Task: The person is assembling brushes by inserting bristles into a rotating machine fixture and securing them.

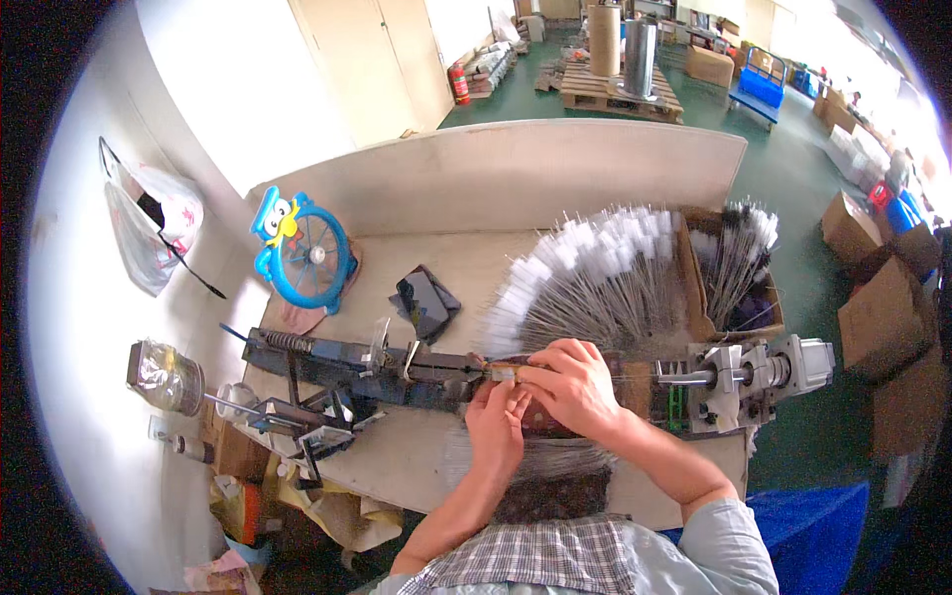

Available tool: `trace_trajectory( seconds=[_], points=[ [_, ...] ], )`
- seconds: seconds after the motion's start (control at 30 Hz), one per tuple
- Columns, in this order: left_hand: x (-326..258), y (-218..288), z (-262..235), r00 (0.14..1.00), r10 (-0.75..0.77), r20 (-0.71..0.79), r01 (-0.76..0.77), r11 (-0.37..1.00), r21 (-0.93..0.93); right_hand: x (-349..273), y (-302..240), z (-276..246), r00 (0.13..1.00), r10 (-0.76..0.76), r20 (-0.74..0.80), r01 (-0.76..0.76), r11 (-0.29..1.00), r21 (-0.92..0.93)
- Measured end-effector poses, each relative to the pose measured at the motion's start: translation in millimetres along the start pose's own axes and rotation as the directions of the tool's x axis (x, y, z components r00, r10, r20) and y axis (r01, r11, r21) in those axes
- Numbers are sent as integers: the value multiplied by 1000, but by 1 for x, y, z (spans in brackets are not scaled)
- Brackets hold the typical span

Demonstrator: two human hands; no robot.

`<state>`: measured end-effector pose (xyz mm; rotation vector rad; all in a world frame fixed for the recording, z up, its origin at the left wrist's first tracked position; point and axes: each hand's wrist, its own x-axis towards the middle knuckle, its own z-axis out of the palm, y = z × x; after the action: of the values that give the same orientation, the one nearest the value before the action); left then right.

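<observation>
Both my hands meet at the middle of a long bench machine (327,359) with a dark metal bed. My left hand (494,428) comes up from below, fingers pinched together near the tip of the machine's dark arm. Just above and to the right is my right hand (575,389), its fingers curled and closed at the same spot. Between the fingertips shows a small pale piece (504,374), too small to name. What each hand grips is hidden by the fingers. Thin wires (635,377) run right of my hands toward the shaft end (699,378).
White-bristled wire brushes (585,268) fan out behind my hands, beside a cardboard box (697,288) of dark-bristled brushes (739,253). A phone (426,302) and a blue fan (315,256) stand at the left back. A motor unit (808,365) sits at the right.
</observation>
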<state>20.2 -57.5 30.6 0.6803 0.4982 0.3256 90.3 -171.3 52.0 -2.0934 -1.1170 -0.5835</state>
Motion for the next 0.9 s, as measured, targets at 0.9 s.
trace_trajectory(
  seconds=[0.9],
  points=[
    [8,-9,-16,999,5,35,-2,996,-94,10,-16,1,998,37,41,-37,999,-12]
  ],
)
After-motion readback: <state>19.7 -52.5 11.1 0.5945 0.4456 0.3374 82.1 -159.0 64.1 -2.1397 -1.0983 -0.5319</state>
